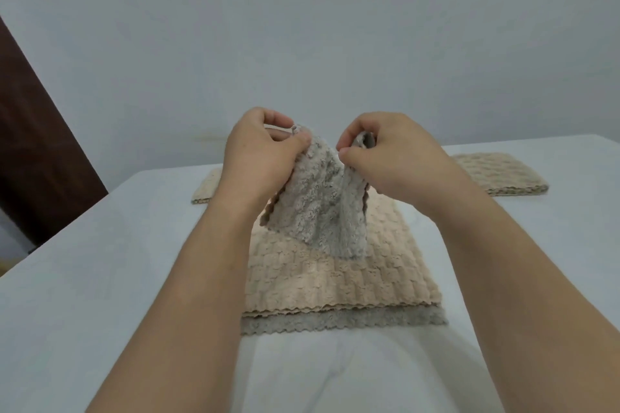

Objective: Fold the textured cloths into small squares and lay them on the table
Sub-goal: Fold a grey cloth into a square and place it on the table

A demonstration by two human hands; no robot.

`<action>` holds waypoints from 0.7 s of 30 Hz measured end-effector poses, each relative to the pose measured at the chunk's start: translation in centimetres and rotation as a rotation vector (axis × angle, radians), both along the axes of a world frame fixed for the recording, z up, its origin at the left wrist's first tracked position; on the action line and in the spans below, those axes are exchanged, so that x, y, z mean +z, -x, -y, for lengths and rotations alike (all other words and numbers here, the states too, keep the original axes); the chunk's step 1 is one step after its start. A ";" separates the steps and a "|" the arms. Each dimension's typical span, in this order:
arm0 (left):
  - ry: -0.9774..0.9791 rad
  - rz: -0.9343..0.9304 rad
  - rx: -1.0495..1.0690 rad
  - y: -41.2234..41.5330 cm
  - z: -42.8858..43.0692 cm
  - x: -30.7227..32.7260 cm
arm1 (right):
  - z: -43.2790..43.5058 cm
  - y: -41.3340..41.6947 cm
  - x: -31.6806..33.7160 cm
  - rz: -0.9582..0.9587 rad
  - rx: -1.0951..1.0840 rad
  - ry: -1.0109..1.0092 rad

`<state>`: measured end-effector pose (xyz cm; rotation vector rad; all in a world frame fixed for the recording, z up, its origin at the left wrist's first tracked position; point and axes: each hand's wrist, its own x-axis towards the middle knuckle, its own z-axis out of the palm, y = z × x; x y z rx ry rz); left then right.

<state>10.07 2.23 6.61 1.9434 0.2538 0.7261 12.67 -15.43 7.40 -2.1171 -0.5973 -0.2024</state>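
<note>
A grey textured cloth (318,211) hangs in the air above the middle of the white table (100,261). My left hand (258,157) pinches its upper left corner and my right hand (396,157) pinches its upper right corner, close together, so the cloth sags between them. Under it lies a stack of flat cloths (335,278), beige on top with a grey one at the bottom showing along the near edge.
A folded beige cloth (503,174) lies at the far right of the table. Another folded beige cloth (206,188) lies at the far left, partly hidden by my left wrist. A white wall rises behind the table; a dark door stands at left.
</note>
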 end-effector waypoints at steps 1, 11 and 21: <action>0.036 -0.021 -0.028 0.1 0.0 0.0 | 0.1 -0.1 0.0 -0.023 0.008 -0.002; 0.017 -0.028 -0.089 1.5 -0.4 -0.6 | 2.3 0.5 1.0 -0.133 0.250 0.170; 0.017 0.008 -0.138 1.9 0.5 0.2 | 1.8 -0.6 0.1 0.141 0.131 0.196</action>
